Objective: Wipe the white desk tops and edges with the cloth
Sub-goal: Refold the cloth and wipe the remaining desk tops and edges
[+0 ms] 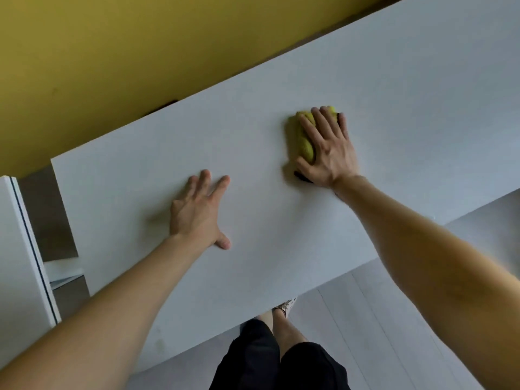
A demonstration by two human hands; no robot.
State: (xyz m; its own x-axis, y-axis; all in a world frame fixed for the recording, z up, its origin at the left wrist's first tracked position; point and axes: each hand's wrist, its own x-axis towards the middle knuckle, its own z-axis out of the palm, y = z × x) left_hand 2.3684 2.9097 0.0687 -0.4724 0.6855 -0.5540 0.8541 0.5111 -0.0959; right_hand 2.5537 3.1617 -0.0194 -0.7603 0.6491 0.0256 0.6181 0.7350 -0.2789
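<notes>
The white desk top [281, 215] runs slantwise across the view from lower left to upper right. A yellow-green cloth [304, 139] lies bunched on it right of the middle. My right hand [327, 149] lies flat on the cloth with straight fingers and presses it to the surface; most of the cloth is hidden under the palm. My left hand [201, 212] rests flat on the bare desk top to the left, fingers spread, holding nothing.
A yellow wall [126, 57] stands behind the desk's far edge. A second white desk or panel [19, 249] sits at the left, with a gap between. Pale floor [380, 319] and my legs [278, 347] show below the near edge.
</notes>
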